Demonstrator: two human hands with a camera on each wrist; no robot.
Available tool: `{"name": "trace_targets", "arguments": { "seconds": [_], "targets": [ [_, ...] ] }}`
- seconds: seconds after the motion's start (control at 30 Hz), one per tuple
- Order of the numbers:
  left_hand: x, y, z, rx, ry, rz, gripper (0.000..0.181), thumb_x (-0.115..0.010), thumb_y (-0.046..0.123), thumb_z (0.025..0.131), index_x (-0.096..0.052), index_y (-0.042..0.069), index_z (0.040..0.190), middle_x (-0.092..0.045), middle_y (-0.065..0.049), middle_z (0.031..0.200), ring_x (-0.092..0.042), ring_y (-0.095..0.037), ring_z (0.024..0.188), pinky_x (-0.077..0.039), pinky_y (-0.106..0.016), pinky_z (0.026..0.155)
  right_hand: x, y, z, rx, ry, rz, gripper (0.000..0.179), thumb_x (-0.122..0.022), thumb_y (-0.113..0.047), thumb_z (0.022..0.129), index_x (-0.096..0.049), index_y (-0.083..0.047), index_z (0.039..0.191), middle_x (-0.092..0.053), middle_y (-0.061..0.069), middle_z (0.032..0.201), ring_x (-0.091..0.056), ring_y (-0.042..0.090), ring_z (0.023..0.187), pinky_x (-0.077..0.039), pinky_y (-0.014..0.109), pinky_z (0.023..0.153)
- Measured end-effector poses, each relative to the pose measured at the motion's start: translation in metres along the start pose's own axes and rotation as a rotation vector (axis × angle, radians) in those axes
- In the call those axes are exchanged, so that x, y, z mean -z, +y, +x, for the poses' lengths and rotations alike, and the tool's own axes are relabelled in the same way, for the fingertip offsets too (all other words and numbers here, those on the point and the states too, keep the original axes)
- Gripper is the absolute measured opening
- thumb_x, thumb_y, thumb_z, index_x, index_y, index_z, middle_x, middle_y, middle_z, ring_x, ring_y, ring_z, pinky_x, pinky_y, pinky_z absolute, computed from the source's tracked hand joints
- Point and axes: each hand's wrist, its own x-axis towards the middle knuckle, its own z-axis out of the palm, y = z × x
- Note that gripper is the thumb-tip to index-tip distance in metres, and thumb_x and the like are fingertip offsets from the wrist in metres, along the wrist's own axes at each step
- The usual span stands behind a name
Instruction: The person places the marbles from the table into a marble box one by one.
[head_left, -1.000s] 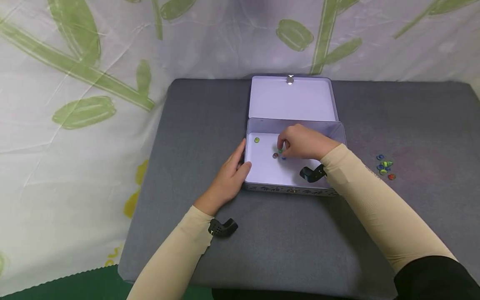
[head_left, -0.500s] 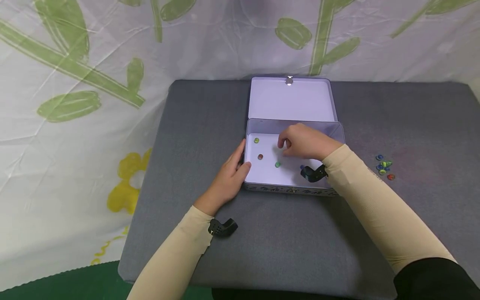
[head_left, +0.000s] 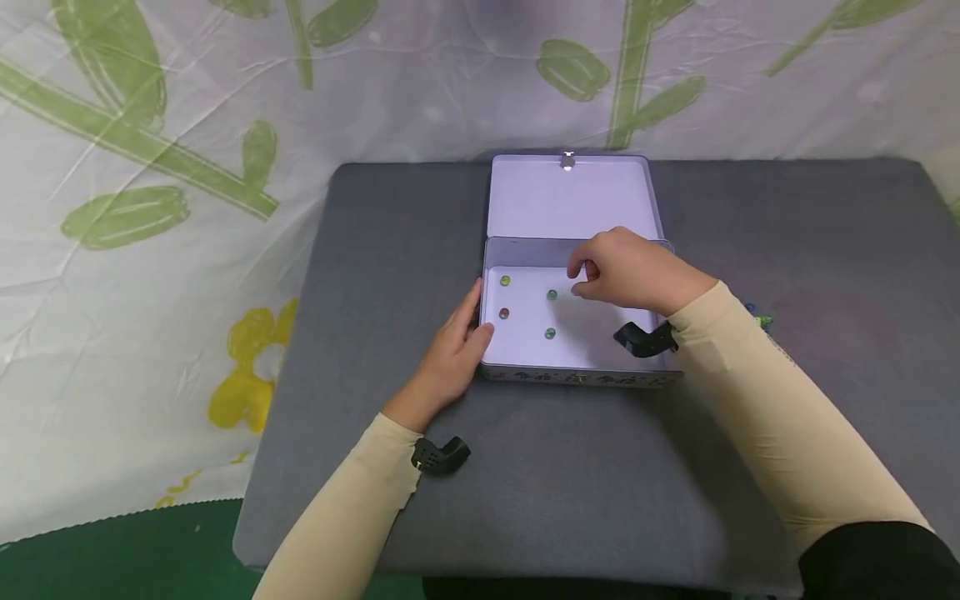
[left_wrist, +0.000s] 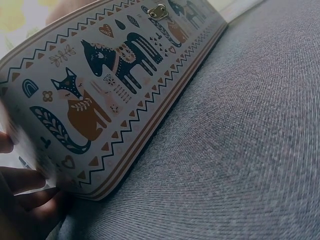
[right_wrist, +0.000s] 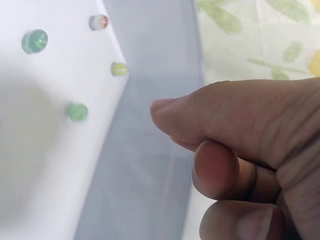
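Note:
A tin box (head_left: 517,350) with a white inside stands with its lid (head_left: 570,196) tipped back. On its floor lie a yellow-green marble (head_left: 505,281), a red marble (head_left: 504,313) and two green marbles, one near the middle (head_left: 552,295) and one nearer the front (head_left: 550,333). My left hand (head_left: 447,358) rests against the box's left side with fingers extended; the left wrist view shows its fingers (left_wrist: 25,180) touching the patterned wall. Over the box hovers my right hand (head_left: 637,267), fingers loosely curled, thumb (right_wrist: 175,112) and forefinger apart, no marble seen between them.
Several more marbles (head_left: 763,321) lie on the grey table (head_left: 570,483) right of the box, partly covered by the right sleeve (head_left: 780,417). A patterned curtain (head_left: 420,92) hangs behind the table. Each wrist wears a black camera mount.
The marbles in the box have spread; the red one rolled left, a green one came forward. A second green one shows; a blue one is out of sight. My right hand rose and drew right.

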Motion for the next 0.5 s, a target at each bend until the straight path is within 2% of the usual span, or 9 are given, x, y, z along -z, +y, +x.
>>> {"name": "trace_targets", "arguments": {
  "seconds": [0.27,0.5],
  "targets": [
    [0.003,0.000,0.001,0.017,-0.005,-0.007,0.068,-0.044,0.026,0.106,-0.021,0.018,0.170,-0.024,-0.005,0.174,-0.023,-0.017,0.159,-0.021,-0.046,0.128,0.012,0.007,-0.022,-0.012,0.065,-0.006,0.010,-0.073,-0.009,0.093,-0.078,-0.006,0.102,-0.058,0.002,0.071,-0.052,0.018,0.066,-0.045,0.036,0.067],
    [0.006,-0.001,-0.001,0.006,0.004,-0.022,0.069,-0.045,0.024,0.106,-0.020,0.016,0.170,-0.025,-0.009,0.173,-0.026,-0.022,0.157,-0.025,-0.049,0.126,0.016,0.015,-0.038,-0.038,0.112,-0.011,0.008,-0.075,-0.009,0.093,-0.077,-0.007,0.100,-0.059,0.001,0.070,-0.051,0.018,0.065,-0.044,0.036,0.064]
  ]
}}
